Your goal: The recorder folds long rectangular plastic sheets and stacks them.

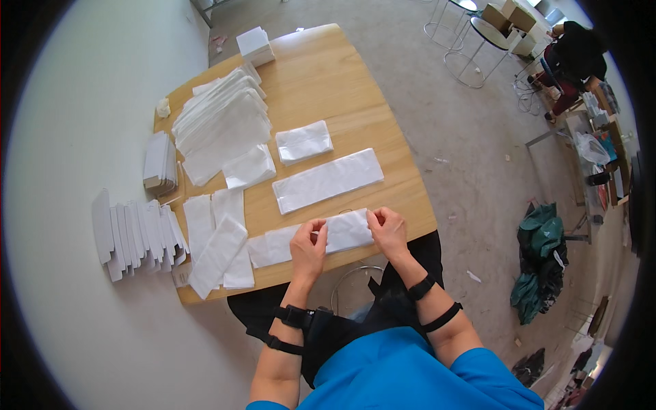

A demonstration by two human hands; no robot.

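Note:
A long white flat bag [342,232] lies along the near edge of the wooden table [328,75]. My left hand [309,244] pinches it near its middle, thumb and fingers closed on the material. My right hand [387,229] grips its right end. Another long white bag [328,180] lies flat just beyond it, and a shorter folded white piece [304,142] lies farther back.
A big fanned stack of white bags [222,123] fills the table's left side, with more pieces [219,249] at the near left corner. White card strips [137,236] and a stack [159,164] lie on the floor at left. A person [577,58] sits far right among stools and boxes.

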